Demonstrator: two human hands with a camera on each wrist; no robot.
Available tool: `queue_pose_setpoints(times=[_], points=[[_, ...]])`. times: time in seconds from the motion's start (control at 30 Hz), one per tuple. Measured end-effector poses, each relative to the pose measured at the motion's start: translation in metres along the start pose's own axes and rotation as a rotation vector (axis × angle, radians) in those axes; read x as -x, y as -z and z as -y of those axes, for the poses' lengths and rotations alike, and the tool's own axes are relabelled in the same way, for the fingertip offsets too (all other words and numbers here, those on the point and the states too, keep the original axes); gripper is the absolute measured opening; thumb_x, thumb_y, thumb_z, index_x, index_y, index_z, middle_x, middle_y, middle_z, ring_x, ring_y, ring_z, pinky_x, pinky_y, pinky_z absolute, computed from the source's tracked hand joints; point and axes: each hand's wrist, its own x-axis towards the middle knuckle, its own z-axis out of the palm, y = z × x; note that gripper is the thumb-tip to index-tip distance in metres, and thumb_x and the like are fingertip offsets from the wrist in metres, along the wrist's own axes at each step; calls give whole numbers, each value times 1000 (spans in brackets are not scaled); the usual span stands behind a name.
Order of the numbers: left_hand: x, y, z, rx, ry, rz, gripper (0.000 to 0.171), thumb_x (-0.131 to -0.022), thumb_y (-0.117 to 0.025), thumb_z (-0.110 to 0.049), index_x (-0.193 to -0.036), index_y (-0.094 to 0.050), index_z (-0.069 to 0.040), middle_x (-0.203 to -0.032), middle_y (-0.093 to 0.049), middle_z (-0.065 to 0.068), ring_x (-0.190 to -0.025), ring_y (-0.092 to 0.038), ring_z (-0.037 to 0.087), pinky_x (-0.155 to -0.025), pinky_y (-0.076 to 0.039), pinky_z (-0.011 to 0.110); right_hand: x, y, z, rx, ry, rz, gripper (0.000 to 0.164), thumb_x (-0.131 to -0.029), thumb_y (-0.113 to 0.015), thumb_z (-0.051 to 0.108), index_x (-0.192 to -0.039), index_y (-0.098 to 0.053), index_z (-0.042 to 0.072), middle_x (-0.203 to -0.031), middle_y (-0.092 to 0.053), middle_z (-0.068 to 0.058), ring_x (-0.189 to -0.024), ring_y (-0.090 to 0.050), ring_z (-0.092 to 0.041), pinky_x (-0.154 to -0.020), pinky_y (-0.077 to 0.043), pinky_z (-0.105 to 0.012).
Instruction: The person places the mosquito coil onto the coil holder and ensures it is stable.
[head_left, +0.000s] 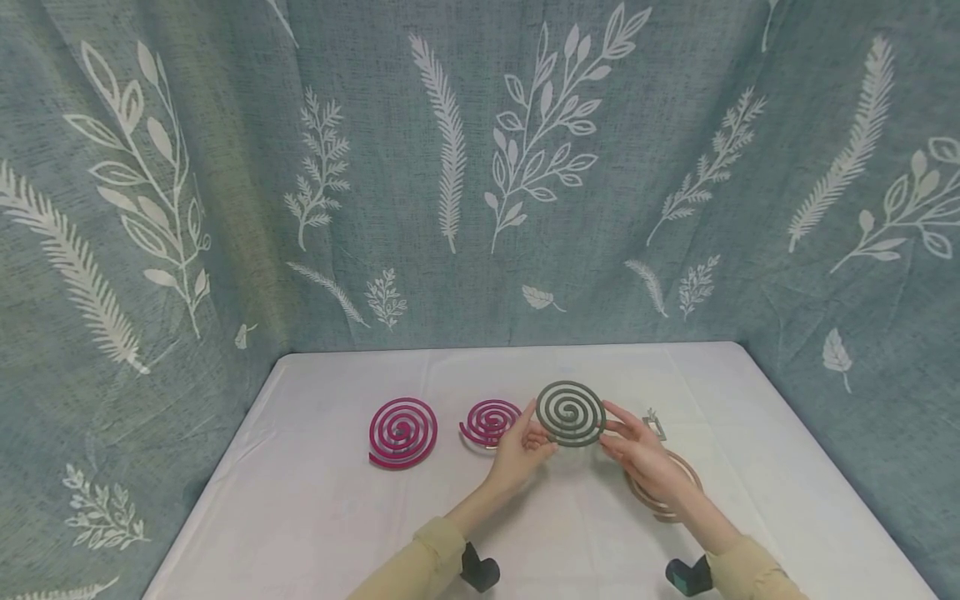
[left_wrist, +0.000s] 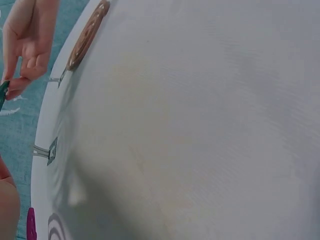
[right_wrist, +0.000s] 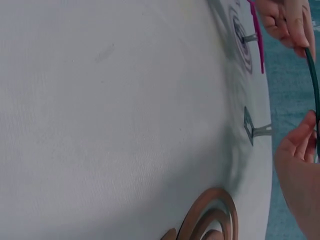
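A dark green mosquito coil (head_left: 570,414) is raised over the table, its spiral facing the head view. My left hand (head_left: 519,454) pinches its left edge between thumb and fingers. At the opposite edge, my right hand (head_left: 647,457) grips it the same way. In the right wrist view the green coil (right_wrist: 313,75) appears edge-on as a thin band between both hands. Below it stands a small metal coil stand (right_wrist: 248,126), hidden in the head view. A brown coil (left_wrist: 87,37) lies under my right forearm, partly covered by it.
One magenta coil (head_left: 402,433) is at the left of the white-covered table (head_left: 315,517). Another magenta coil (head_left: 491,422) sits on a metal stand beside my left hand. A further metal stand (head_left: 654,427) is behind my right hand. A patterned teal curtain (head_left: 480,308) closes the back and sides.
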Motion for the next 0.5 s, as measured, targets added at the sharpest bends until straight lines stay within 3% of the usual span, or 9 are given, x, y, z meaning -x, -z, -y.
queue_pose_setpoints(times=[0.3,0.5], points=[[-9,-3,-4,-66,11,-58,70,-82,-68,0,-143,-33,5,-98,-65,19,-81,-54,6,-73,-45,13,-1,-7,1,-39,18,-78,68,-93,-54,4,-151,-21,17,-123,-48,-3,-97,-59,-1,-98,-47,-28],[-6,-2,-24,-12,26,-88,63,-81,-66,5,-136,-38,12,-99,-64,28,-79,-56,11,-71,-46,15,-2,-10,1,-24,41,-127,67,-93,-53,5,-151,-22,18,-122,-48,0,-97,-58,1,-100,-46,-29]])
